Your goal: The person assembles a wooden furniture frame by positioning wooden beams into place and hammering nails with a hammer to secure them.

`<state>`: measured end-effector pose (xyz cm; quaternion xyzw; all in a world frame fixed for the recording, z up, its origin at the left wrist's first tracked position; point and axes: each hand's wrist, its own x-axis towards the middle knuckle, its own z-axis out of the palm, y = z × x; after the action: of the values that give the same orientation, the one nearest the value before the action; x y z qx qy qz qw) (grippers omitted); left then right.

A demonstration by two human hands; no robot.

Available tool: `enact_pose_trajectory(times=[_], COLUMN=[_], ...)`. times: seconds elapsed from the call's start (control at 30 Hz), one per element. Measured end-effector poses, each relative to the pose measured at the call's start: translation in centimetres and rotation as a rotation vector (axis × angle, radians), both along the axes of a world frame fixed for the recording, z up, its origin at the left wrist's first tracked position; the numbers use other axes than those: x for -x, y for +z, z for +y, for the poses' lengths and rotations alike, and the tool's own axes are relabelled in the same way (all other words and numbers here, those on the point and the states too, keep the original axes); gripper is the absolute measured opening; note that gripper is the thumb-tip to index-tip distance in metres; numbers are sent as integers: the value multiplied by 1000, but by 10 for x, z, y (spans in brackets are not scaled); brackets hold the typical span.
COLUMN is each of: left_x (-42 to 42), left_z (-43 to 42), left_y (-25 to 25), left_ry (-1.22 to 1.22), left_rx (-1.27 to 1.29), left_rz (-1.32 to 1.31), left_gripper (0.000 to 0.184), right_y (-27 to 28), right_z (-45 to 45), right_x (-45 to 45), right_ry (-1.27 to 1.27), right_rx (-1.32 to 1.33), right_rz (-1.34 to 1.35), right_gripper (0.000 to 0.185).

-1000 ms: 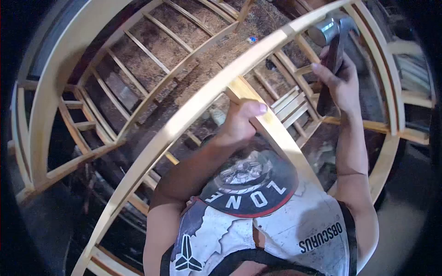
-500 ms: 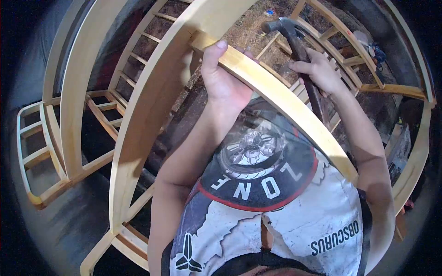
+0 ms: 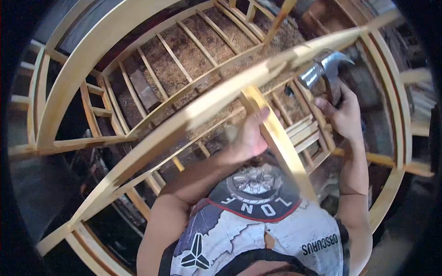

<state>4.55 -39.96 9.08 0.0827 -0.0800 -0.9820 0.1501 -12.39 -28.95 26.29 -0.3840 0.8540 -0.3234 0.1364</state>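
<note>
My left hand (image 3: 252,138) is closed around a light wooden strip (image 3: 284,147), with the thumb lying over its upper face. The strip's far end meets the underside of a long wooden rail (image 3: 216,99); whether it is fastened there I cannot tell. Its near end reaches down to my printed shirt (image 3: 271,230). In my right hand (image 3: 344,112) is a claw hammer (image 3: 328,69), gripped by its handle just under the metal head. The head is raised near the rail, to the right of the strip's end, and does not touch the strip.
A ladder-like wooden frame (image 3: 184,55) with several slats stands beyond the rail, over ground covered in shavings (image 3: 170,50). Curved wooden uprights (image 3: 87,60) rise at the left. Another curved frame (image 3: 391,101) bounds the right side.
My view has turned, so the rail now runs across the middle. The strip points more steeply toward me. The hammer head has swung to the right with its claw facing right.
</note>
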Motion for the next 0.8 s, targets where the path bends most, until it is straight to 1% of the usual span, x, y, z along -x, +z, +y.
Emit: enact_pose_trajectory(times=[0.03, 0.07, 0.1, 0.13, 0.17, 0.2, 0.23, 0.27, 0.3, 0.33, 0.37, 0.4, 0.43, 0.47, 0.5, 0.53, 0.57, 0.63, 0.67, 0.7, 0.77, 0.8], left_x=[-3, -2, -8, 6, 6, 5, 5, 4, 3, 3, 3, -3, -4, -3, -7, -8, -8, -9, -8, -8, -8, -8], left_z=[6, 7, 6, -25, -22, -17, -12, -7, -4, -2, -2, -6, -9, -12, -17, -18, -19, -19, -19, -18, -18, -19], left_y=[-5, 12, 25, 52, 43, 45, 48, 51, 54, 58, 67, 68, 70, 72, 73, 75, 77, 81, 83, 83, 86, 88], left_ry=[-69, -28, -61, -81, -121, -117, -126, -143, -149, -143, -141, -26, -29, -211, -220, -228, -237, -253, -255, -261, -271, -278], left_rx=[-16, 41, 155, 109, 103, 78, 45, 14, -6, 38, 81, 416, 397, 354, 343, 330, 317, 300, 293, 289, 286, 283], left_rz=[35, 30, -32, 41, 114, 122, 61, -4, -2, -54, -112, 11, 21, -68, -84, -90, -99, -109, -109, -110, -114, -111], left_gripper=[38, 36, 36, 37, 39, 39, 39, 40, 40, 40, 41, 43, 43, 42, 42, 41, 41, 40, 40, 39, 38, 38], right_y=[8, 28, 36, 86, 99, 116, 122, 118, 112, 109, 109, 107, 105, 104, 104, 112, 108, 104, 108, 110, 118, 124], right_z=[-5, -22, -34, -95, -118, -141, -164, -180, -193, -204, -214, -221, -224, -226, -233, -256, -257, -257, -260, -256, -254, -261], right_x=[0, -5, -2, 16, 14, 13, 15, 15, 16, 18, 20, 24, 33, 43, 51, 44, 47, 48, 39, 35, 18, 0], right_ry=[64, 109, 168, 260, 333, 391, 485, 584, 680, 677, 777, 877, 877, 954, 1035, 850, 851, 723, 688, 688, 1033, 903], right_rx=[75, 94, 82, -20, -84, -295, -410, -367, -321, -340, -412, -486, -509, -512, -516, -931, -948, -674, -772, -785, -1028, -1294], right_rz=[23, -109, -70, 21, 111, 368, 432, 503, 568, 563, 568, 583, 581, 660, 736, 483, 484, 411, 429, 432, 607, 609], right_gripper=[30, 29, 29, 30, 31, 33, 28, 27, 26, 26, 27, 27, 27, 36, 44, 43, 43, 36, 30, 30, 29, 31])
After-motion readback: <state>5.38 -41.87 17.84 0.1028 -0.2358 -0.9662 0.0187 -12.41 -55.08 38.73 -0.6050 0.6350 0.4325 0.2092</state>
